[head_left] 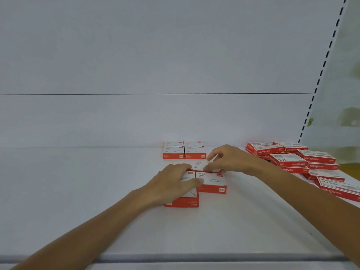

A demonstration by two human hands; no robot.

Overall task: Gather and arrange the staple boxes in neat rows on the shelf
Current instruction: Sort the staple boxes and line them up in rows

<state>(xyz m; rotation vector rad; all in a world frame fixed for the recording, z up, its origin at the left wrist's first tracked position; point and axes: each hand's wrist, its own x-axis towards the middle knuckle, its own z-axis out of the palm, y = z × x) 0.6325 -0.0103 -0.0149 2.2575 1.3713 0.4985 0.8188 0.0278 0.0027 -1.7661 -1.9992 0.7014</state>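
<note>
left hand [173, 184]: fingers flat, pressing front box [182, 201]
right hand [228, 160]: pinching middle box [200, 164]
front box: lengthwise front-to-back, red end facing us

Painted shelf, cardboard packs

The shelf [78, 191] is white, smooth and matt, like painted metal, and the back panel [136, 55] has the same flat finish. The staple boxes [288, 159] are thin printed cardboard, red and white, with a faint sheen on their tops. The shelf's front lip [194, 257] is a smooth grey strip, slightly glossy.

L hand [173, 182] covers box [182, 201] top — rt pile [311, 164] cut by edge.
</note>
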